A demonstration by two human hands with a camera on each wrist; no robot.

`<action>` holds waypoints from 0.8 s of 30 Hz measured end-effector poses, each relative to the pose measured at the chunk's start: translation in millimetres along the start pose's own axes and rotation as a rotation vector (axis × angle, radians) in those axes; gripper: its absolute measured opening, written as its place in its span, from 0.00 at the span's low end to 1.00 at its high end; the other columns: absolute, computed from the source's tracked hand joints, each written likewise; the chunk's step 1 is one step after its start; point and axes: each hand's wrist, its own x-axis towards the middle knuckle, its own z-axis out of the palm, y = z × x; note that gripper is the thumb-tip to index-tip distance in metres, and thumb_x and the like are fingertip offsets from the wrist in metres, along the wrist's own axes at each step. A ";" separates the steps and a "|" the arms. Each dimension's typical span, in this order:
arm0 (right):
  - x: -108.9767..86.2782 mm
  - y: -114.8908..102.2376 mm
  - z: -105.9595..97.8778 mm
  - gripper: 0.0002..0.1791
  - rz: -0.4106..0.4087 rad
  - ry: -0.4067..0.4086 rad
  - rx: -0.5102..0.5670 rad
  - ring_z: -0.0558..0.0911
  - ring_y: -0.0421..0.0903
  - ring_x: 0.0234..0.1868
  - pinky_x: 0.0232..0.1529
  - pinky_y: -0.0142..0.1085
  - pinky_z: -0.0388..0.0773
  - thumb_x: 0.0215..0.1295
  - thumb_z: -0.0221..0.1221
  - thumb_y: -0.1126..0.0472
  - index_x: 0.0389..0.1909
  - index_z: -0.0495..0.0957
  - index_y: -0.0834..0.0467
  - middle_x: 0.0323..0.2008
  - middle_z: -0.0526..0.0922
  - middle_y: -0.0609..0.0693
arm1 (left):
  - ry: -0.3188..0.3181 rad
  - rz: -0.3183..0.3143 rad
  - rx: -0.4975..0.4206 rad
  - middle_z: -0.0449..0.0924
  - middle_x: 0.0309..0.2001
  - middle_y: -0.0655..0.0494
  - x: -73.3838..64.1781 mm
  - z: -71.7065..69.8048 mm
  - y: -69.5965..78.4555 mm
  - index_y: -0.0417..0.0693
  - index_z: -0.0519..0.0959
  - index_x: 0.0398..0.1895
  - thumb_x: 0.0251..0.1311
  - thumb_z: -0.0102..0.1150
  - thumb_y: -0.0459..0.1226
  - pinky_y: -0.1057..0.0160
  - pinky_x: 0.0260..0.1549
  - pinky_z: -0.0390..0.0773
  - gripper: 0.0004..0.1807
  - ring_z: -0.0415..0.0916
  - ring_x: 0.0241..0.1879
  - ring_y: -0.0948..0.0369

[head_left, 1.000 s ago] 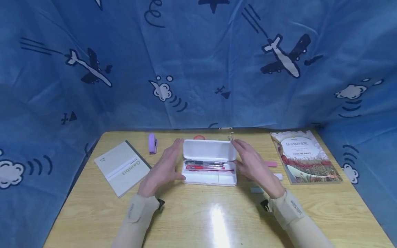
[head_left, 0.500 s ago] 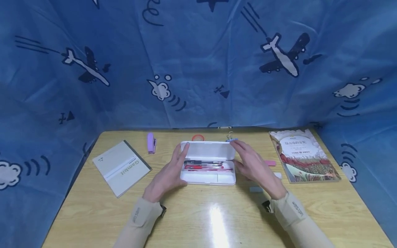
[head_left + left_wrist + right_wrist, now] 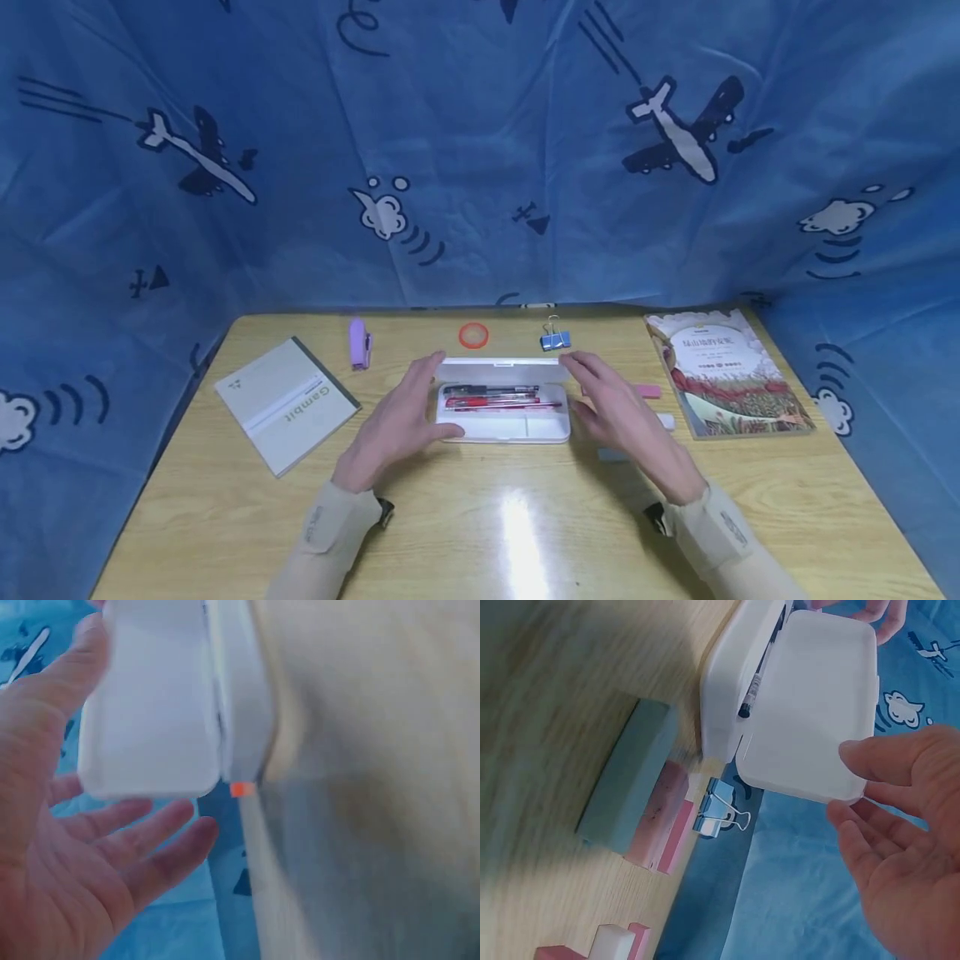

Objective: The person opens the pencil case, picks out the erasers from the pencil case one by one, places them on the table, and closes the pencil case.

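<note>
A white pencil case (image 3: 487,428) stands lid-up near the middle, its lid (image 3: 502,371) tilted forward over the tray. Black and red pens (image 3: 491,402) lie inside it. My left hand (image 3: 393,427) is at the left end, index finger by the lid's top corner and thumb by the front corner; the left wrist view shows the other fingers (image 3: 142,844) fairly straight beyond the lid. At the opposite end, my right hand (image 3: 626,417) touches the lid's upper corner with bent, relaxed fingers, the thumb (image 3: 881,757) overlapping the lid's edge in the right wrist view.
Behind the case are a red ring-shaped item (image 3: 473,335) and a blue binder clip (image 3: 555,339). A purple stapler (image 3: 360,343) and a notebook (image 3: 288,404) lie left. Eraser-like blocks (image 3: 630,776) and a book (image 3: 731,375) lie right. A blue curtain (image 3: 465,150) hangs behind.
The lid has tipped forward and looks lower, with both hands following it. More of the red ring and binder clip shows behind it. The pens stay in the tray.
</note>
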 end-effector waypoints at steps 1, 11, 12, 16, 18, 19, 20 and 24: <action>-0.9 -0.6 0.1 0.35 -0.001 0.005 0.002 0.83 0.57 0.55 0.52 0.48 0.85 0.51 0.70 0.75 0.64 0.74 0.67 0.59 0.79 0.63 | 0.005 0.005 -0.017 0.65 0.73 0.51 -0.5 -2.7 -0.3 0.52 0.55 0.79 0.52 0.76 0.52 0.45 0.63 0.77 0.55 0.72 0.67 0.48; -7.9 -6.9 11.7 0.07 0.073 0.046 0.037 0.87 0.53 0.41 0.44 0.47 0.86 0.60 0.68 0.68 0.39 0.86 0.61 0.40 0.88 0.56 | 0.002 0.148 -0.022 0.81 0.52 0.53 2.7 -3.3 -6.7 0.51 0.80 0.45 0.75 0.52 0.44 0.51 0.56 0.80 0.10 0.79 0.54 0.55; -8.2 -7.6 13.1 0.05 0.093 0.038 0.038 0.87 0.52 0.40 0.43 0.46 0.86 0.60 0.68 0.67 0.37 0.86 0.60 0.39 0.88 0.55 | -0.014 0.135 -0.018 0.81 0.53 0.53 2.8 -1.9 -7.1 0.51 0.80 0.46 0.75 0.52 0.44 0.51 0.58 0.80 0.10 0.79 0.55 0.55; -7.5 -10.6 16.3 0.02 0.173 -0.015 0.044 0.85 0.47 0.34 0.38 0.42 0.85 0.58 0.69 0.66 0.32 0.86 0.58 0.34 0.87 0.52 | -0.072 0.062 -0.001 0.77 0.62 0.51 2.2 2.4 -7.5 0.50 0.80 0.53 0.71 0.59 0.48 0.49 0.66 0.75 0.16 0.75 0.63 0.52; -6.7 -11.9 17.4 0.03 0.210 -0.047 0.049 0.83 0.45 0.32 0.36 0.40 0.84 0.56 0.70 0.65 0.31 0.85 0.58 0.32 0.85 0.51 | -0.089 0.036 -0.004 0.75 0.67 0.49 1.4 3.1 -7.3 0.50 0.79 0.55 0.69 0.61 0.48 0.48 0.69 0.72 0.18 0.73 0.67 0.50; -6.3 -12.4 17.9 0.04 0.226 -0.060 0.050 0.82 0.44 0.32 0.35 0.39 0.83 0.56 0.71 0.65 0.30 0.85 0.57 0.31 0.85 0.51 | -0.096 0.028 -0.006 0.73 0.68 0.48 0.9 3.2 -7.2 0.49 0.79 0.56 0.68 0.62 0.48 0.47 0.70 0.71 0.19 0.71 0.69 0.48; -6.1 -12.7 18.5 0.05 0.240 -0.073 0.052 0.82 0.44 0.31 0.35 0.39 0.83 0.55 0.72 0.65 0.31 0.85 0.58 0.31 0.85 0.50 | -0.100 0.024 -0.008 0.72 0.70 0.46 0.4 3.3 -6.9 0.48 0.79 0.56 0.67 0.64 0.48 0.47 0.71 0.70 0.20 0.70 0.70 0.47; -4.9 -13.1 20.9 0.09 0.296 -0.127 0.050 0.81 0.45 0.32 0.34 0.39 0.83 0.52 0.73 0.63 0.34 0.85 0.59 0.32 0.84 0.51 | -0.106 0.022 0.004 0.69 0.72 0.45 -0.7 4.1 -6.6 0.46 0.78 0.59 0.63 0.68 0.47 0.47 0.72 0.68 0.24 0.67 0.72 0.47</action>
